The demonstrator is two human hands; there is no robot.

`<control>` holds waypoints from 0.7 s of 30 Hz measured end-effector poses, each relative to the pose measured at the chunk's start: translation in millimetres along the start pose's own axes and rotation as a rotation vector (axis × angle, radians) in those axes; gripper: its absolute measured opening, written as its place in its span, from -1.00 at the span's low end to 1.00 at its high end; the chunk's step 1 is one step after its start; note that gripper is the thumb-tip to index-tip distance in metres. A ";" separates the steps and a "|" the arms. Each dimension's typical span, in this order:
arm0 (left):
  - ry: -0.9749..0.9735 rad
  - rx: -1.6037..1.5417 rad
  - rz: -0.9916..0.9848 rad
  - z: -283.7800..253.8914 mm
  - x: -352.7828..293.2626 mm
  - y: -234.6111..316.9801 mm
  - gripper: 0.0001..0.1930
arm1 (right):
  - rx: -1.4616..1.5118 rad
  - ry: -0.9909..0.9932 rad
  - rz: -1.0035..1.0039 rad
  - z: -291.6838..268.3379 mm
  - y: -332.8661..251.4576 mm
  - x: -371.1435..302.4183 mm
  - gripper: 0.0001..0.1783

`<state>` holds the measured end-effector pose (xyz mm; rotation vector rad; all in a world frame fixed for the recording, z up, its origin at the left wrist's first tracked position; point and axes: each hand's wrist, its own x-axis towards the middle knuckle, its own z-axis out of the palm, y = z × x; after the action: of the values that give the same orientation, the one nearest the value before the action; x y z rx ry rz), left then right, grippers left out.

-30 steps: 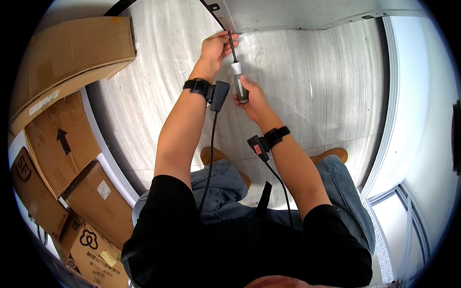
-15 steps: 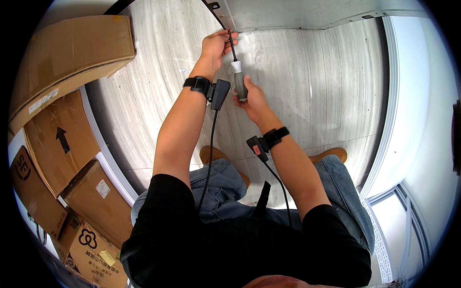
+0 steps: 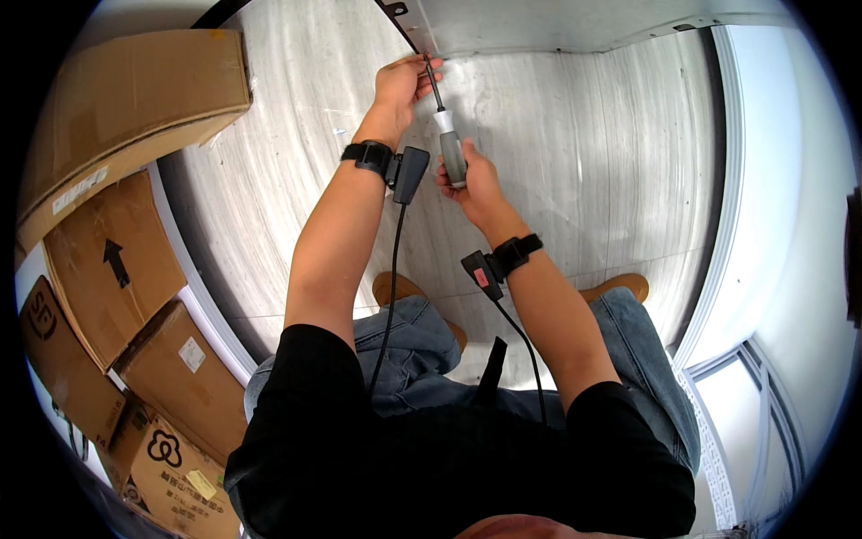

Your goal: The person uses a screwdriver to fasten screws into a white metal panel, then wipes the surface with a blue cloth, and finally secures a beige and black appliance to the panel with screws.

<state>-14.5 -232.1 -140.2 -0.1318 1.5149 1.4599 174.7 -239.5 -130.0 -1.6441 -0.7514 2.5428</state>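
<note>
A screwdriver (image 3: 452, 154) with a grey handle, white collar and dark shaft points away from me, its tip at the lower edge of a grey metal panel (image 3: 548, 27). My right hand (image 3: 476, 184) is closed around the rear of the handle, thumb along its side. Up at the tip, my left hand (image 3: 401, 90) has its fingers curled about the thin shaft, close against the panel's corner. Whatever the tip bears on is hidden by those fingers. A dark strip with a small holed tab (image 3: 395, 9) runs along the panel's left edge.
Cardboard boxes (image 3: 135, 108) are stacked on my left. White framing (image 3: 754, 180) stands to the right. Each wrist wears a black strap with a small device (image 3: 410, 175), and cables trail from these toward my body. Pale wood-look flooring (image 3: 575, 153) lies below, with my shoes on it.
The screwdriver handle has shifted slightly to the right and away from me, and my right thumb has moved a little on it. My left hand stays nearly in place at the tip.
</note>
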 end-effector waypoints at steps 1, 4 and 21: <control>0.004 -0.004 -0.003 0.3 0.1 0.0 -0.73 | 0.029 -0.036 0.026 -0.5 -1.7 -0.9 -0.52; 0.013 -0.018 -0.009 -0.1 0.5 0.0 -0.74 | 0.093 0.014 -0.008 9.8 -10.6 -13.2 -0.55; 0.020 -0.094 -0.063 2.0 3.1 0.3 -0.80 | -0.016 -0.006 0.073 4.0 -9.4 -7.0 -0.49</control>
<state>-15.2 -228.8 -141.7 -0.2491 1.4452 1.4832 172.1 -234.7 -118.9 -1.7007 -0.7280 2.5975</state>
